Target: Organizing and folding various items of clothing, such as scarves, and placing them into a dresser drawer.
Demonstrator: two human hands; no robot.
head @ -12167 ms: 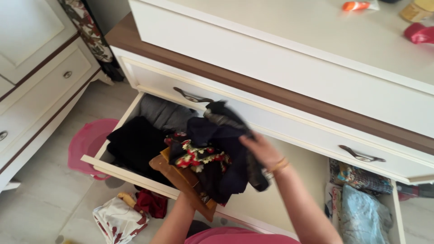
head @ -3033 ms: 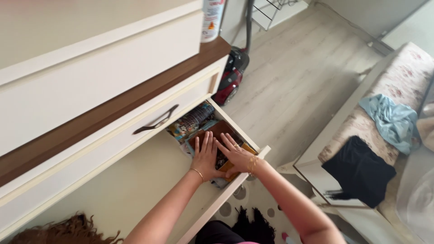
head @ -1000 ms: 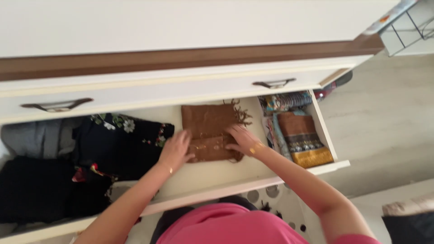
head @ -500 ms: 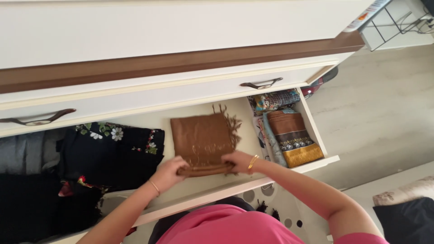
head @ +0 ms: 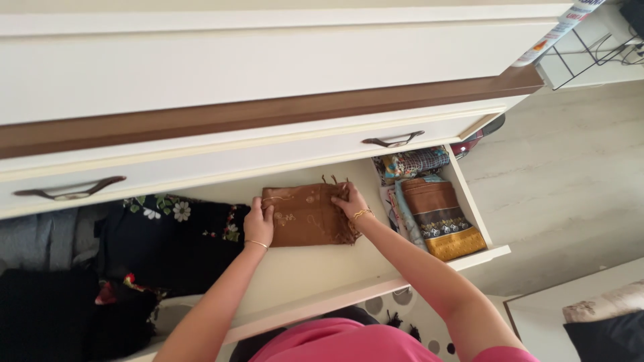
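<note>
A single head-worn camera looks steeply down, close, into the open drawer (head: 322, 281).

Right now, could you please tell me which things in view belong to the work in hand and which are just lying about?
In hand:
- brown fringed scarf, folded, lying flat
- left hand and right hand resting on its two ends
- open drawer

Lying about:
- black flowered cloth
- patterned scarves
- spray can

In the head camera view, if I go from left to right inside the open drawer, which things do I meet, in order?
Black clothes → black floral scarf → left hand → folded brown scarf → right hand → patterned brown-and-yellow folded cloth → drawer's right wall.
</note>
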